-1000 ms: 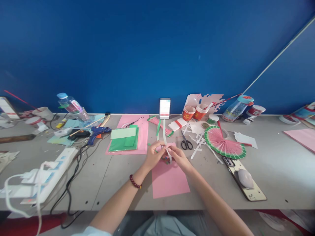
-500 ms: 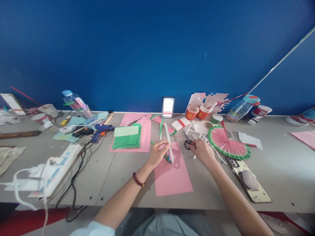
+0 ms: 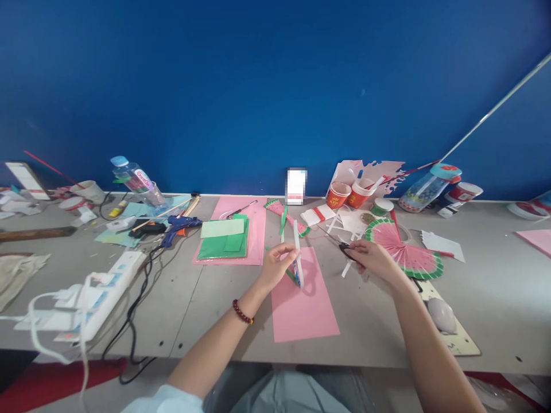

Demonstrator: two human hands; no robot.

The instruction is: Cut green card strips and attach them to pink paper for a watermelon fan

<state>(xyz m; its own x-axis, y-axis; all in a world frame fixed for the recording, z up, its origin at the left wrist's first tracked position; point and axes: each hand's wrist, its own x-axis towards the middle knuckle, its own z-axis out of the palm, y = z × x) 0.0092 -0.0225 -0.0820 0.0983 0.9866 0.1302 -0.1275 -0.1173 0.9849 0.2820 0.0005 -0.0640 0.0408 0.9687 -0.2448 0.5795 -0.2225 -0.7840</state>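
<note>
The left hand pinches a narrow pale paper strip at frame centre; the right hand, right of centre, grasps black-handled metal scissors; the step seems to be readying the blades; cutting would call for holding the strip steady.

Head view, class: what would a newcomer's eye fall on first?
Probably the blue wall, filling nearly the whole upper half. Then the pink-and-green watermelon-patterned fan, spread on the table to the right of the scissors in the right hand. At centre, the left hand holds a pale strip over a pink sheet.
</note>
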